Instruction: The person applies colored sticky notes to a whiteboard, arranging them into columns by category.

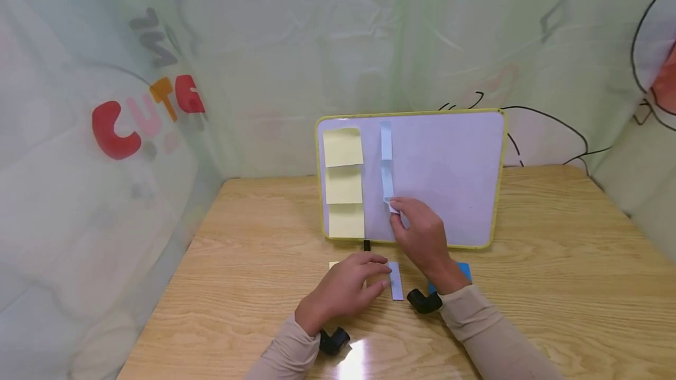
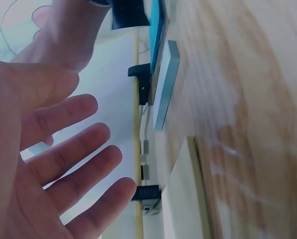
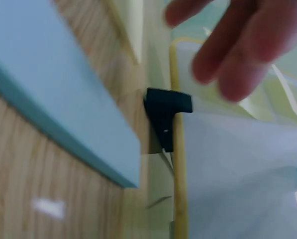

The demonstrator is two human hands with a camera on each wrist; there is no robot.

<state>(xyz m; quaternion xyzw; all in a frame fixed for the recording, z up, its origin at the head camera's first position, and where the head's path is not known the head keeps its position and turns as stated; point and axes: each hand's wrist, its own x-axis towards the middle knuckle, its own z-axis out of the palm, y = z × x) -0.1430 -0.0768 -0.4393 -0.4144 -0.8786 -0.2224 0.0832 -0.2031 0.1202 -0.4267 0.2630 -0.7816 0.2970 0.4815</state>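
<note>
Near the middle of a whiteboard (image 1: 449,175), my right hand (image 1: 422,233) pinches a small pale blue sticky strip (image 1: 392,206) between thumb and fingertips. The strip is at the lower end of a column of narrow pale blue strips (image 1: 387,142) on the board. My left hand (image 1: 348,286) hovers low over the table, its fingers extended and slightly bent, holding nothing. Just beyond its fingertips lies a narrow pale blue sticky pad (image 1: 396,283). A pale yellow sticky pad (image 2: 182,199), mostly hidden by that hand in the head view, lies on the wood.
Yellow sticky notes (image 1: 344,185) form a column on the board's left side. A brighter blue pad (image 1: 465,270) lies partly behind the right wrist. Black supports (image 3: 163,112) grip the board's yellow lower edge. Patterned sheeting hangs behind the wooden table (image 1: 253,251).
</note>
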